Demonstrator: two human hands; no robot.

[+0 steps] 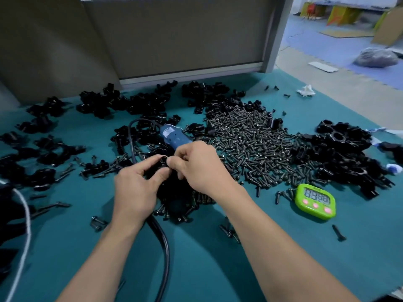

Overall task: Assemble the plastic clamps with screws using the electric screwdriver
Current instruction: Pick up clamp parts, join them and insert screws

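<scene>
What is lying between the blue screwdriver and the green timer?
A big heap of dark screws, plus the right hand near the screwdriver; the head view shows it.

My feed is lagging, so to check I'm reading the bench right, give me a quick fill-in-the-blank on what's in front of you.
1. The left hand and right hand both pinch one small black ____.
2. The electric screwdriver lying beyond the hands has a ____ body.
3. The digital timer has a ____ casing.
4. The big heap of loose screws lies to the screwdriver's ____.
Missing words: clamp; blue; green; right.
</scene>
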